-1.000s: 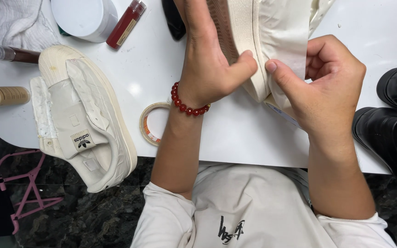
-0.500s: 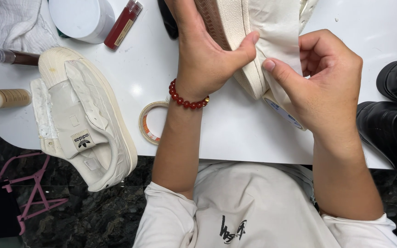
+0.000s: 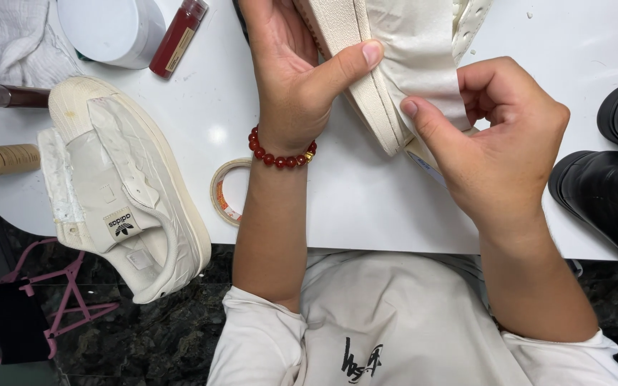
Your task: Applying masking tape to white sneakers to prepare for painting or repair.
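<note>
- Cream rubber sole and off-white upper: this is the sneaker [image 3: 395, 57] that both hands hold above the white table [image 3: 366, 207], tilted with the sole edge toward the left hand.
- Left hand [image 3: 298, 78] is closed around the sole side, the thumb stretched along the sole edge and pressing where the pale masking tape [image 3: 423, 64] meets the rubber. A red bead bracelet [image 3: 280, 156] sits on this wrist.
- Right hand [image 3: 498, 154] is half curled; its thumb and bent fingers pinch the tape-covered heel part of the sneaker, the thumb tip flat on the tape.
- To do this step well, I think the thumbs should rub the tape edge firmly along the line of the sole, with no wrinkle and no gap, while the other fingers keep the shoe steady.
- A second sneaker [image 3: 119, 193], already wrapped in the same pale tape, lies at the left with its heel over the table edge.
- A roll of tape [image 3: 227, 193] lies flat on the table just beside the left forearm.
- Farther left there are a white round container [image 3: 112, 28], a dark red bottle [image 3: 177, 39], a grey cloth [image 3: 8, 39] and a beige bottle [image 3: 1, 159].
- Black shoes [image 3: 613, 179] are at the right edge, well apart from the work.
</note>
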